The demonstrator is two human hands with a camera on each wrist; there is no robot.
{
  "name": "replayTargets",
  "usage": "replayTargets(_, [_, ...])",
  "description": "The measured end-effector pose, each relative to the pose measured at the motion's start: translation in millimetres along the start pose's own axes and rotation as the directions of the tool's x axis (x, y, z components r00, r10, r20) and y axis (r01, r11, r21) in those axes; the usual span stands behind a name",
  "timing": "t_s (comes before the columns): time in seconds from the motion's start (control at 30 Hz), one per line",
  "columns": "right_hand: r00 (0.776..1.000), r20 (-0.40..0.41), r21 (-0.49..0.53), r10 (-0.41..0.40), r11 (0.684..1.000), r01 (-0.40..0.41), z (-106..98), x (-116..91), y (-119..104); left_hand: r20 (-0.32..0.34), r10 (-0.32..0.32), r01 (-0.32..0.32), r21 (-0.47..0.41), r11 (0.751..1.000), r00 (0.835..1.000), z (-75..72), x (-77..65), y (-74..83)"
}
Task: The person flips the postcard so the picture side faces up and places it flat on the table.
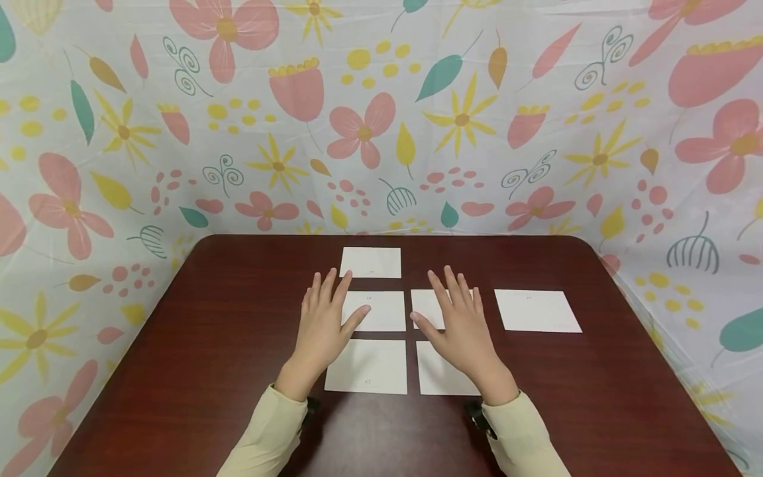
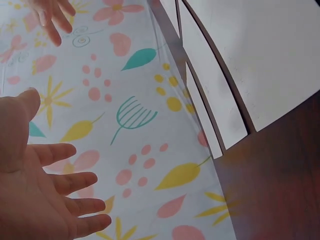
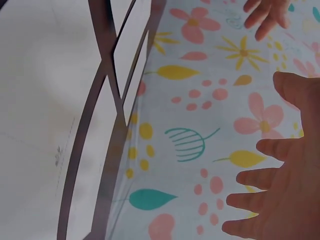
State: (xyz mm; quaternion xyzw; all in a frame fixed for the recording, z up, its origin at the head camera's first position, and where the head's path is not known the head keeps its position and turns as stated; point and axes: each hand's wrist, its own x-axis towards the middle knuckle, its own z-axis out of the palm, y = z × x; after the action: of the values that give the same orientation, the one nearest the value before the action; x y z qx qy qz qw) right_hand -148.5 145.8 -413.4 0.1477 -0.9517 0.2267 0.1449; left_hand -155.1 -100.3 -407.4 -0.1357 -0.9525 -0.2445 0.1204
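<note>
Both hands hover over white paper cards on a dark reddish-brown table, holding nothing. My left hand (image 1: 322, 326) is spread with straight fingers, partly covering the middle-left card (image 1: 381, 313) in the head view. Fingers apart, my right hand (image 1: 467, 334) partly hides the middle-right card (image 1: 424, 307) and the lower-right card (image 1: 440, 372). The lower-left card (image 1: 366, 371) lies nearest my left wrist. In the wrist views, the left hand (image 2: 42, 195) and right hand (image 3: 287, 165) stand apart from the cards. Tiny marks on some cards are too small to read.
One card (image 1: 371, 262) lies alone at the back, and another card (image 1: 538, 311) at the far right. Behind the table (image 1: 197, 344) hangs a floral cloth (image 1: 363, 185). Light sleeves (image 1: 271, 424) and dark wrist bands are on both arms.
</note>
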Motion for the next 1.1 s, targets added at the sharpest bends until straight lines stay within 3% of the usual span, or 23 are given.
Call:
replayTargets(0.53, [0.999,0.037,0.208,-0.019,0.978,0.011,13,-5,-12,-0.040,-0.007,0.003,-0.107,0.994,0.999,3.6,-8.2,-3.3])
replayTargets(0.77, [0.989,0.144,0.358,0.045,0.929,-0.094,16,-8,-18,-0.038,-0.022,0.015,-0.159,0.987,0.999,4.5,-11.1,-5.5])
replayTargets(1.1, [0.971,0.233,0.447,0.058,0.880,-0.159,22,-14,-23,0.016,-0.048,0.050,-0.264,0.963,0.999,6.8,-16.2,-7.6])
